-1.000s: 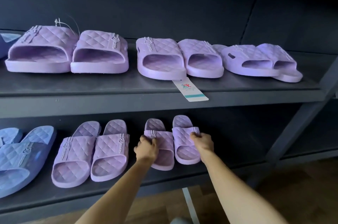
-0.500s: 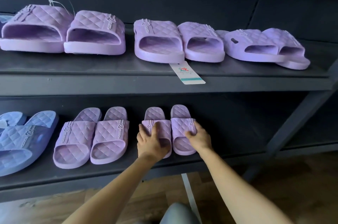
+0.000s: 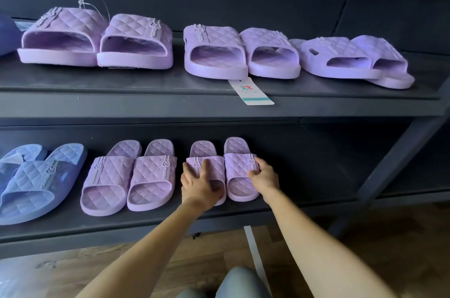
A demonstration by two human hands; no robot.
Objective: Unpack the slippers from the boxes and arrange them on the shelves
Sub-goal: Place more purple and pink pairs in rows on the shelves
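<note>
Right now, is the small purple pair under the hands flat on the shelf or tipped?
Flat. Left slipper and right slipper sit sole-down on the lower shelf; left hand presses one, right hand grips the other.

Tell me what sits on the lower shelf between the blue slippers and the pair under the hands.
Head view: one more purple pair sits between the blue slippers and the rightmost pair.

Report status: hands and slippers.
Left hand flat on small lilac quilted rubber slipper. Right hand grips its lilac mate. Both on lower dark shelf. No obstruction.
</note>
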